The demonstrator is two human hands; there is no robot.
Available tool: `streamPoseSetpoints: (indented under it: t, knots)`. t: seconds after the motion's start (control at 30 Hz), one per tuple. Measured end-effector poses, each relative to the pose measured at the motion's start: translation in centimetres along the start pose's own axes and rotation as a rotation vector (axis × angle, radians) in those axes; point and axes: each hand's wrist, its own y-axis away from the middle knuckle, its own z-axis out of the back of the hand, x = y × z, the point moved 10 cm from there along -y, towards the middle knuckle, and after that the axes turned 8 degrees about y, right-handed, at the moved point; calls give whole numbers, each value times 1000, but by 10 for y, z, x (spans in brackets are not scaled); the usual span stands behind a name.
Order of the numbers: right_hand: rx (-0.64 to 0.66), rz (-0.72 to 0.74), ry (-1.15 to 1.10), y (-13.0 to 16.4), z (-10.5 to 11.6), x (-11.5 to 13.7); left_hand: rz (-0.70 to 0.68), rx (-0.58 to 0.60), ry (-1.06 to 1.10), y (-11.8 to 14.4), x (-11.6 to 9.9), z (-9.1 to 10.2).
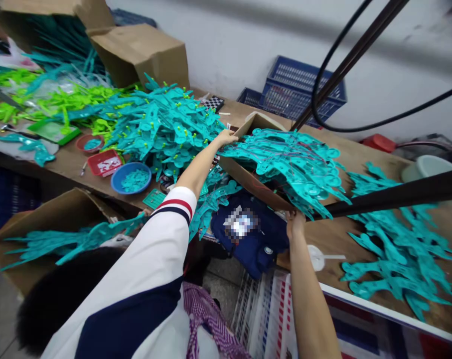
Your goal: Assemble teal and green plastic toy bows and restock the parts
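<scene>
Wooden workbench (334, 239) carries a tilted cardboard box (253, 182) spilling flat teal plastic pieces (296, 164); left hand (226, 137) grips its far rim, right hand (295, 224) clasps its near edge, fingers hidden.

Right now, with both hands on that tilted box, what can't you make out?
- Head view: right hand fingers hidden under the cardboard box.
- Box inside: covered by teal plastic pieces.
- Patch on the dark blue cloth: blurred out.
- Left hand: fingers on the box rim, grip unclear.
- Right tabletop: crossed by a black bar.
</scene>
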Motion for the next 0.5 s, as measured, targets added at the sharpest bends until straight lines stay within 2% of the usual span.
streamPoseSetpoints:
  t: [0.17, 0.3, 0.4, 0.5]
  knots:
    - [-43, -40, -12, 51, 21, -1, 12, -108, 20, 28, -30, 25]
    - [90, -16, 37, 108, 25, -4, 46, -369, 233, 82, -77, 49]
    - [265, 30, 77, 142, 16, -7, 80, -468, 276, 135, -121, 39]
    - [433, 59, 129, 169, -3, -19, 15, -496, 317, 216, -166, 4]
